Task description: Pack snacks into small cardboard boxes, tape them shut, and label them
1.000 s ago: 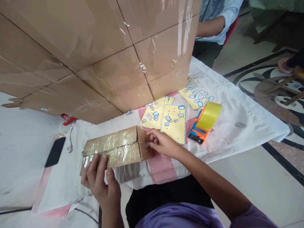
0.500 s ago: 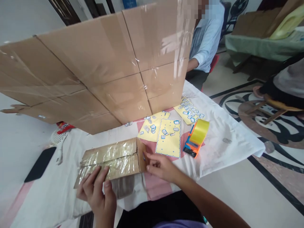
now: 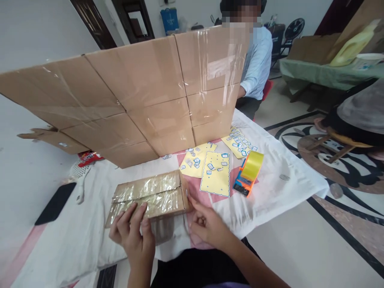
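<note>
A flat, tape-covered cardboard box (image 3: 163, 200) lies in front of me on the cloth-covered table. My left hand (image 3: 133, 228) grips its near edge, with the fingers bent over the top and the thumb at the near side. At the box's right end is my right hand (image 3: 210, 226). Its index fingertip touches the end flap (image 3: 186, 196), while the other fingers are curled in. Just how the fingers hold the flap is partly hidden. Right of the box, yellow paper sheets (image 3: 216, 184) carry small blue-edged cutouts. Beyond them sits a tape dispenser (image 3: 244, 182) with a yellow roll.
A tall cardboard panel (image 3: 156, 96) stands across the back of the table. A black phone-like slab (image 3: 55, 204), a white slotted utensil (image 3: 81, 186) and a red packet (image 3: 90, 158) lie at left. A person in a light blue shirt (image 3: 259, 60) sits behind the panel.
The view has shifted, showing more of the room above the panel. Both hands remain at the box, and my right index finger still touches its right end.
</note>
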Demonstrator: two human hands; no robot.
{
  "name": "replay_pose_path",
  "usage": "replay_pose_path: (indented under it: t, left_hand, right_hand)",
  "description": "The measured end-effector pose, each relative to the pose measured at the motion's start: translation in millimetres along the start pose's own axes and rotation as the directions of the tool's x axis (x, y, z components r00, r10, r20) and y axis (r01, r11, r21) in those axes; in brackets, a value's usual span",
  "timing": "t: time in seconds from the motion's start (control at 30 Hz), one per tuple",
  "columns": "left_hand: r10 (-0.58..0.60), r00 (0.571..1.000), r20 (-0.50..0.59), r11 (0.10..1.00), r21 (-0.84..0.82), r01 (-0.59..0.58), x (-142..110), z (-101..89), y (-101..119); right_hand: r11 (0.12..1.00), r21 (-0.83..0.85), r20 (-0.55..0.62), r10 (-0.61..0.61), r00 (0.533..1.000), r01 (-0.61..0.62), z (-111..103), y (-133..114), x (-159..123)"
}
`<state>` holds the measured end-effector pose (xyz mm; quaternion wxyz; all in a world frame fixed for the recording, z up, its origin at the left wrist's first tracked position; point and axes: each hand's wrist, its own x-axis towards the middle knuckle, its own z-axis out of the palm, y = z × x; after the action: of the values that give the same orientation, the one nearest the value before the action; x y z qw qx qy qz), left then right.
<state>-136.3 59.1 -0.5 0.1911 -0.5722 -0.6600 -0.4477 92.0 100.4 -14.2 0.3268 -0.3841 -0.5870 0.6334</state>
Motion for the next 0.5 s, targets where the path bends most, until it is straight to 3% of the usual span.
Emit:
replay_pose_path:
  t: [0.07, 0.13, 0.17, 0.2, 0.23, 0.3, 0.37, 0.4, 0.5]
  left_hand:
    - [0.007, 1.000, -0.004, 1.000, 0.005, -0.007, -0.5, -0.5, -1.2]
    - [0.015, 1.000, -0.006, 1.000, 0.009, -0.015, -0.6, -1.0, -2.1]
    - [0.018, 1.000, -0.005, 1.000, 0.010, -0.018, -0.5, -1.1, -2.6]
    - [0.020, 1.000, -0.004, 1.000, 0.008, -0.020, -0.4, -1.0, -3.4]
    - [0.021, 1.000, -0.003, 1.000, 0.003, -0.021, -0.4, -0.7, -4.4]
    - [0.025, 1.000, -0.010, 1.000, -0.011, -0.025, -0.5, 0.8, -7.2]
    - [0.030, 0.999, -0.026, 0.999, -0.023, -0.030, -1.4, 2.9, -10.7]
    - [0.032, 0.999, -0.037, 0.999, -0.027, -0.033, -2.2, 4.0, -12.8]
    - [0.059, 0.997, -0.050, 0.997, -0.037, -0.061, -6.4, 5.2, -21.7]
  right_hand:
    - [0.997, 0.002, -0.227, -0.080, 0.971, 0.082, -8.4, -0.4, 0.0]
    - [0.986, -0.011, -0.527, -0.148, 0.837, 0.167, -17.9, -2.1, -1.4]
    - [0.982, -0.029, -0.621, -0.165, 0.767, 0.187, -21.5, -3.1, -2.2]
    - [0.981, -0.048, -0.644, -0.175, 0.745, 0.189, -23.7, -4.2, -2.8]
    - [0.980, -0.070, -0.585, -0.192, 0.788, 0.187, -24.2, -5.0, -3.1]
    - [0.972, -0.132, -0.298, -0.228, 0.927, 0.197, -21.2, -5.6, -2.9]
    - [0.961, -0.185, -0.026, -0.215, 0.976, 0.206, -15.6, -5.1, -1.8]
    - [0.964, -0.189, 0.021, -0.185, 0.983, 0.186, -13.1, -4.8, -0.9]
    - [0.985, -0.153, -0.018, -0.082, 0.997, 0.078, -11.0, -5.3, 4.8]
